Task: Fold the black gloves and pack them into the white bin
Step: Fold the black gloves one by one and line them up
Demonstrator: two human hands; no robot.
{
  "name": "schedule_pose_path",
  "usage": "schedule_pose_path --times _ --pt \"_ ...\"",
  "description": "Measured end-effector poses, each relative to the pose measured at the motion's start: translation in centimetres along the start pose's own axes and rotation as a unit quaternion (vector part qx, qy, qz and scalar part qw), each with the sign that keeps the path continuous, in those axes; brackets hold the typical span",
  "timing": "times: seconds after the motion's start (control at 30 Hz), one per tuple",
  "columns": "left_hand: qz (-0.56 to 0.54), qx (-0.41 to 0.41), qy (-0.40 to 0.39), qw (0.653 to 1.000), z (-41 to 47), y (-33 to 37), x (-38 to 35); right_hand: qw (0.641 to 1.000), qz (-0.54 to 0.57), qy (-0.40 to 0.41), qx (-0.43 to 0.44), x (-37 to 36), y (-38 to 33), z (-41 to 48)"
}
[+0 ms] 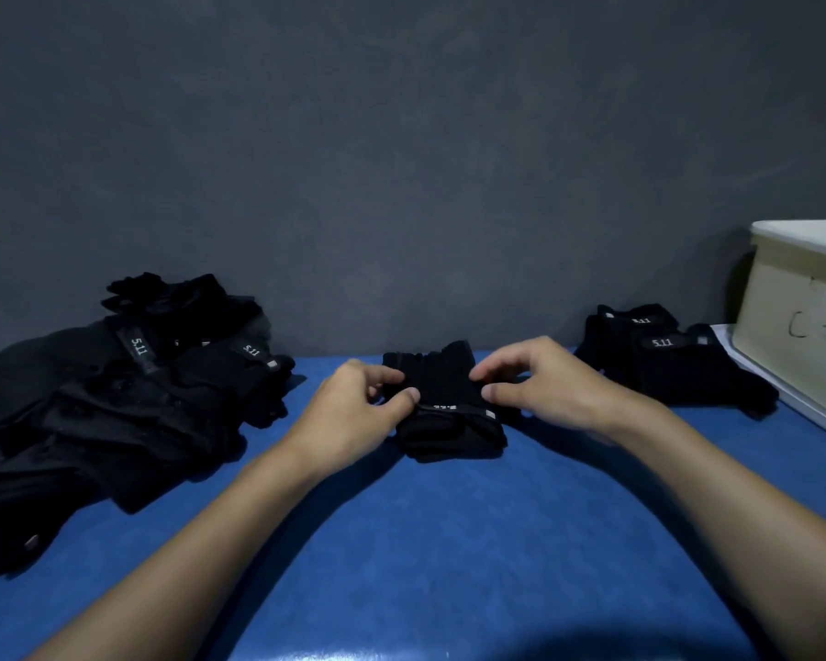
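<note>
Black ribbed glove (pixel 449 424), folded thick on the smooth blue tabletop (pixel 449 541), is pinched by left hand (pixel 349 415) and right hand (pixel 551 386).

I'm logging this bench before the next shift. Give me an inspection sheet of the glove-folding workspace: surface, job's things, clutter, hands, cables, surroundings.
Surface: blue table top, with gloves lying on it.
Job's things: black fabric glove at centre, partly folded; loose pile of black gloves at the left; small stack of folded black gloves at the right, beside the white plastic bin; the bin's inside is not in view.
Clutter: flat white sheet under the bin.
Grippers: left hand and right hand each pinch the centre glove.
Cables: nothing seen.
Surroundings: dark grey wall behind the table.
</note>
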State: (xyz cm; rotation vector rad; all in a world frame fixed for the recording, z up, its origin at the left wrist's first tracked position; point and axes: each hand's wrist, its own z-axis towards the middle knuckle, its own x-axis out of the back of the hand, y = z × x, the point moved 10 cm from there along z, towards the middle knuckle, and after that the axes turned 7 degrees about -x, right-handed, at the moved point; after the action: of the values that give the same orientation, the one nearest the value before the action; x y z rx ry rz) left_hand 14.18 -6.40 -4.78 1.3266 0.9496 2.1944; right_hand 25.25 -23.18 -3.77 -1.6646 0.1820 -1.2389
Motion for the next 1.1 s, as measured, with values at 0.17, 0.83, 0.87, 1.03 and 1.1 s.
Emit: schedule_pose_path --times 0.17,0.83,0.87,1.03,1.1 --pt "-0.029 -0.035 0.034 0.998 -0.1 1.3 0.7 0.999 0.041 0.027 0.001 0.5 -0.5 0.0" --pt "-0.090 -0.033 0.062 0.993 -0.3 2.2 0.8 0.999 0.043 0.033 0.004 0.8 -0.9 -0.2" --pt "-0.092 -0.034 0.064 0.993 -0.3 2.2 0.8 0.999 0.046 0.025 0.007 0.6 -1.0 -0.2" --pt "-0.082 -0.034 0.047 0.995 -0.4 2.0 0.4 1.000 -0.008 -0.018 0.010 -0.9 -0.4 -0.1" --pt "-0.076 -0.026 0.039 0.996 -0.4 1.7 0.2 0.999 -0.030 -0.011 0.005 -0.8 0.0 0.1"
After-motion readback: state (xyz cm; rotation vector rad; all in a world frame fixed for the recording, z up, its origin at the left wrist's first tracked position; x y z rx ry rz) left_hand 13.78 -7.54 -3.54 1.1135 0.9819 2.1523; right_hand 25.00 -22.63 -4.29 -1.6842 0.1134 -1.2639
